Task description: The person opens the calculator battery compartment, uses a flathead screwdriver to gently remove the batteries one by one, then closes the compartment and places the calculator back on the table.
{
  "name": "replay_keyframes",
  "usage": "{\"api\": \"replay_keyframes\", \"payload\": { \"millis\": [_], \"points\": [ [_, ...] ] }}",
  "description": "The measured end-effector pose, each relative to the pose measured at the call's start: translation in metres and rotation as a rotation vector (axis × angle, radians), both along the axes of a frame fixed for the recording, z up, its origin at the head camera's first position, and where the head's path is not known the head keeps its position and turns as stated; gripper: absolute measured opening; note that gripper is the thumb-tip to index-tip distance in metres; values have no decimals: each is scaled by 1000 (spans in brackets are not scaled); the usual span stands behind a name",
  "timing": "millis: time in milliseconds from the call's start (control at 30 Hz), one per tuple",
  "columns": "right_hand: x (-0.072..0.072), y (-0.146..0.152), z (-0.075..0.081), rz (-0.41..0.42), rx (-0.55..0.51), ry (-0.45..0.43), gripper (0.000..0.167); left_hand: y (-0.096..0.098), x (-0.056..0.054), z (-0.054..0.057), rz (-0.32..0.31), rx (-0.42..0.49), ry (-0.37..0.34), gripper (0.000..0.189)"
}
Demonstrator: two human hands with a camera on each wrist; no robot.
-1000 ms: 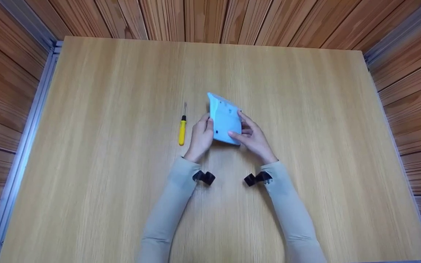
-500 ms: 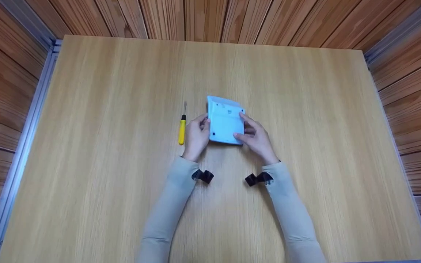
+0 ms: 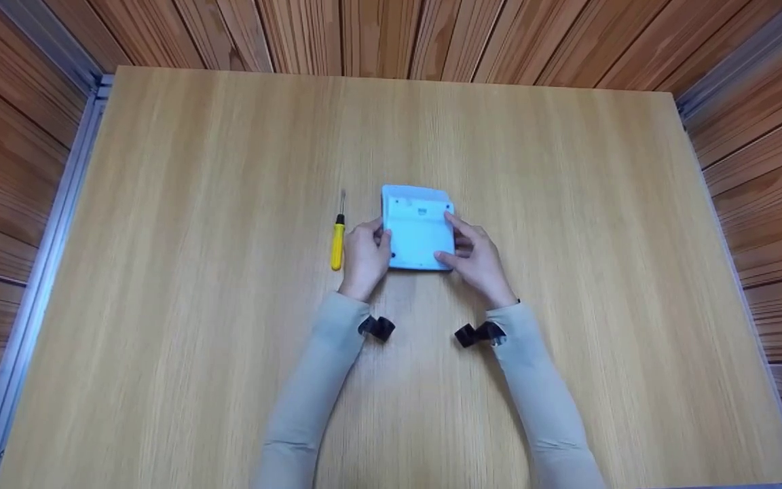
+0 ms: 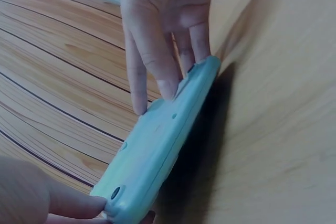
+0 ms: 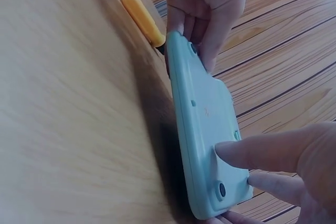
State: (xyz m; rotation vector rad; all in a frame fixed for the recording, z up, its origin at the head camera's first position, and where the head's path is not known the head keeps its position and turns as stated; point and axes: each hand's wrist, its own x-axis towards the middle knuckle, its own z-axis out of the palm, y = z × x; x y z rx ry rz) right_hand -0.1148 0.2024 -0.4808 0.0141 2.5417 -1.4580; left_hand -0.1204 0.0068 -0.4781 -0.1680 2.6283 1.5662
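Observation:
A light blue calculator [image 3: 422, 234], its back facing up with dark round feet at the corners, is held between both hands just off the table. My left hand [image 3: 365, 257] pinches its left edge, thumb on the back. The right hand [image 3: 479, 263] grips the right edge, thumb and index finger spread over the back. In the right wrist view, the thumb lies on the calculator [image 5: 202, 124] near a foot. Its keys and display side are hidden. Left of the left hand lies a yellow screwdriver [image 3: 337, 244] with a black collar, its metal shaft pointing away.
The wooden table [image 3: 194, 305] extends all around the hands. Wood-plank walls [image 3: 377, 37] stand at the back and sides, with a metal rail [image 3: 58, 224] along the left edge. Both wrists carry small black cameras [image 3: 379, 329].
The calculator has turned from a slanted, tilted pose to a flatter one with its back squarely up. Both hands kept their hold. The screwdriver stayed in place.

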Motion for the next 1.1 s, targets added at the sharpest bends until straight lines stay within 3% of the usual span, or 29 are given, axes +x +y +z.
{"api": "replay_keyframes", "payload": {
  "millis": [300,600,1100],
  "points": [
    [2,-3,1,19,70,30,69,1,-1,-5,-9,-96,-20,26],
    [4,-5,-2,18,123,31,70,4,-3,-6,13,-186,-35,33],
    [5,-8,-3,24,170,97,70,3,-3,-6,3,-203,10,34]
  ]
}}
